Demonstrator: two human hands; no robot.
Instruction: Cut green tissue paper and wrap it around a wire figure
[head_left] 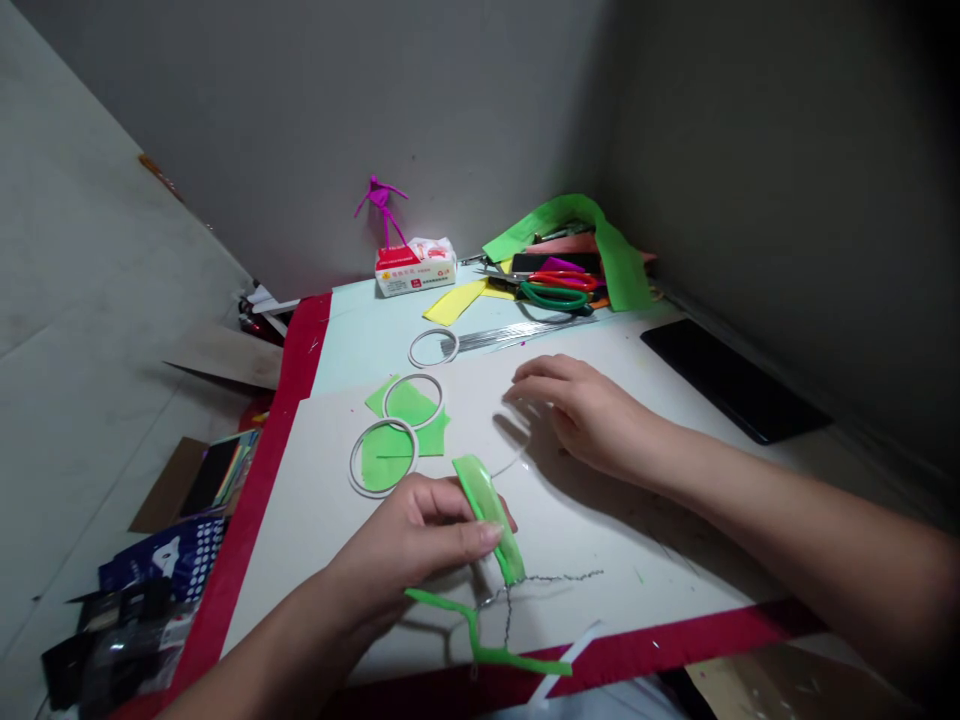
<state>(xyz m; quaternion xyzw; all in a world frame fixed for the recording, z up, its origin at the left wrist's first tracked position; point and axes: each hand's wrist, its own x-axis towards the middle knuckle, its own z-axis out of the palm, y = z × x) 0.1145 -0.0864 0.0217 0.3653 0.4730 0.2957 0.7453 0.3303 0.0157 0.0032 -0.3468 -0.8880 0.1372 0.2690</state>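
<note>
While the left hand (420,535) pinched a green paper-covered wire loop (489,515) above the white bench (600,540), its twisted bare wire stem (525,590) hung free, likely kept clear for wrapping. The right hand (581,410) rested open, fingertips on a thin clear ring (517,455), seemingly steadying it. White rings on green paper (397,430) lay nearby.

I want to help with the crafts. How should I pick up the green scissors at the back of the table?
Take the green scissors by the handle loops, which lie flat and face the table's front, so reach in from the front. Red scissors lie right behind them, touching or nearly so, and green paper sits to the right, so lift straight up. The blades are hard to see from here.
</note>
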